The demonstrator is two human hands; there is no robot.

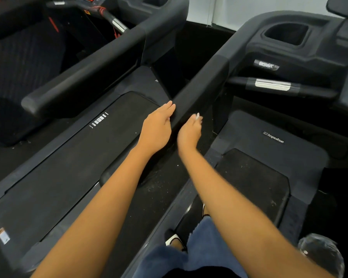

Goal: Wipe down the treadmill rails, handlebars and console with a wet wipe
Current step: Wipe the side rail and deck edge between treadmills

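I am reaching both bare arms forward over the gap between two treadmills, to the long black handrail (199,85) that runs down from the right machine's console (301,43). My left hand (157,127) is lying flat and open, fingers straight and together, fingertips touching the left flank of the rail; it is holding nothing. My right hand (190,130) is loosely curled against the rail's right side, just beside the left hand, and is blurred. A small white scrap, which I am taking for the wet wipe (197,116), is showing past its fingertips, pinched there; how much of it is bunched inside the palm I cannot tell. The wipe is sitting at the rail's edge, though whether it is pressing on the surface is unclear. Below the hands the right treadmill's motor cover, marked "impulse" (273,137), is in view, and a silver-banded handlebar (272,85) is crossing under the console. The neighbouring treadmill's belt (68,167) is lying to my left. My jeans (199,243) are showing at the bottom.
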